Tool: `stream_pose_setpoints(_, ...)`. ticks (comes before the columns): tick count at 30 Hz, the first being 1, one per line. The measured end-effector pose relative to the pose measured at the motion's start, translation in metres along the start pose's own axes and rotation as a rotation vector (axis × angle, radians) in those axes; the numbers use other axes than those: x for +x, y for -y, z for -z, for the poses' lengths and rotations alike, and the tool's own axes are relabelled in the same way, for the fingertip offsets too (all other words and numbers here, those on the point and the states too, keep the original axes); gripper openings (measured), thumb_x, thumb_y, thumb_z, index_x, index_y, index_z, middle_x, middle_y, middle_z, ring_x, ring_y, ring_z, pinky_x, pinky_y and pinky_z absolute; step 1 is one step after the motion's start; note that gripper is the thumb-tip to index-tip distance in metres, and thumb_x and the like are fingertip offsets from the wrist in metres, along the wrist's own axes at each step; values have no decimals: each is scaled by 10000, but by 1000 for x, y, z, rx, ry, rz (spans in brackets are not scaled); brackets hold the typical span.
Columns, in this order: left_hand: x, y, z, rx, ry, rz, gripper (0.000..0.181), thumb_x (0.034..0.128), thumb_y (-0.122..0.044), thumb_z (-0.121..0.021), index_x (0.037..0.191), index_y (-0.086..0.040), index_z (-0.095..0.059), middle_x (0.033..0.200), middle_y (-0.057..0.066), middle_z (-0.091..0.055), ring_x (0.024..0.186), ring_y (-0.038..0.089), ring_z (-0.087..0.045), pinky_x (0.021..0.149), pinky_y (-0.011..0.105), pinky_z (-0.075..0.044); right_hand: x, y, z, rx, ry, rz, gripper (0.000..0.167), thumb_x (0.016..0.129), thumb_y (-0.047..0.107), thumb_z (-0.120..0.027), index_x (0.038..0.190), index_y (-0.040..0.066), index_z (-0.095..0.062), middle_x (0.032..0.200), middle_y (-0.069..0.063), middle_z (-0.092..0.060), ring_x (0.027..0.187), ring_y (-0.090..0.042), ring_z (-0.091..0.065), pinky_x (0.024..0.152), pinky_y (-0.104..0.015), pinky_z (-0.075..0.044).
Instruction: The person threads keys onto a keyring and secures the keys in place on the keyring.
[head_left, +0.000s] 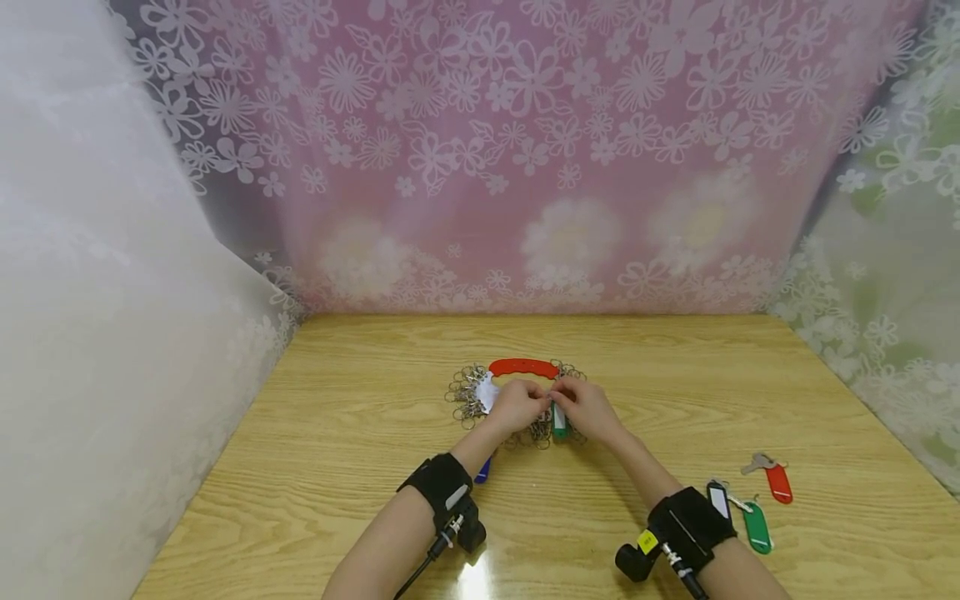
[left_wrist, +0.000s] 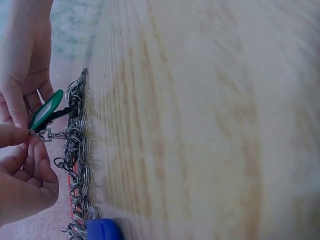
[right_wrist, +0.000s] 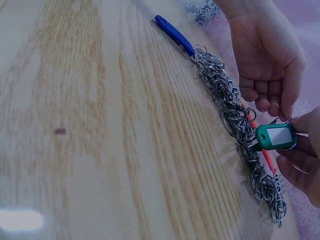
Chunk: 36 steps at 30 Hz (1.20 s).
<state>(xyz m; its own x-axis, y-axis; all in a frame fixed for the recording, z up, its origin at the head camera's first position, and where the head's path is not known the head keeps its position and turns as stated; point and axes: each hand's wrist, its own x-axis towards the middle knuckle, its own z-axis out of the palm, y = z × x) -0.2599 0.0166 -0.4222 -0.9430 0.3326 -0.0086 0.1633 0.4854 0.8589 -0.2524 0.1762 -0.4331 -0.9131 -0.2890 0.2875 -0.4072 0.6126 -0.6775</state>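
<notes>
A key holder with a red handle (head_left: 523,367) and a white plate (head_left: 486,392) lies on the table, fringed with several metal clasps and split rings (left_wrist: 75,145). At its right side my left hand (head_left: 519,406) pinches a small metal ring beside a clasp (left_wrist: 49,134). Meeting it fingertip to fingertip, my right hand (head_left: 592,410) pinches the ring end of a green key tag (right_wrist: 277,136) with a white label. A dark key (left_wrist: 62,113) hangs beside that tag. From the holder's near left side a blue key tag (head_left: 482,472) sticks out, partly behind my left forearm.
On the wooden table (head_left: 360,500) at right lie a red key tag (head_left: 779,483) with a key (head_left: 760,462), a green tag (head_left: 757,527) and a black tag (head_left: 718,502) near my right wrist strap. Flowered cloth (head_left: 525,167) stands behind the table.
</notes>
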Motion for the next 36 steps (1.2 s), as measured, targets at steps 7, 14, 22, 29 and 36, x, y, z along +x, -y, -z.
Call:
stream_pose_setpoints(7,0,0,0,-20,-12,17,168,897,-150,-603,816,-22,-675,641,-20,-506,531,98,-397,522,226,-336,1,-1,0,-42,-3,42,90,922,105,-571,891,56,-639,796,-27,-616,656,-129,-511,590,-299,-417)
stream_pose_setpoints(14,0,1,-1,-71,-20,45,160,882,-125,-595,876,-3,-698,681,-3,-536,549,118,-404,529,243,-339,1,-2,-1,-62,-11,90,80,916,90,-575,889,50,-639,814,-59,-630,708,-160,-559,628,-331,-443)
stream_pose_setpoints(22,0,4,-2,102,-3,-122,141,901,-150,-600,939,-64,-704,792,-6,-632,634,85,-521,555,221,-412,1,-6,1,-17,-20,-11,102,933,98,-551,928,34,-630,854,-60,-628,757,-174,-554,665,-333,-448)
stream_pose_setpoints(29,-1,1,-5,124,-16,-122,156,913,-141,-564,937,-64,-697,763,-1,-621,533,85,-443,499,214,-344,1,-8,3,-6,-12,-30,110,941,121,-543,922,47,-622,818,-48,-609,691,-154,-506,631,-319,-422)
stream_pose_setpoints(36,3,4,-8,55,-37,-36,162,920,-171,-573,932,-66,-696,743,-11,-595,542,90,-435,499,217,-340,1,-4,1,-70,-26,31,68,920,85,-570,901,47,-623,805,-31,-607,676,-131,-505,612,-305,-427)
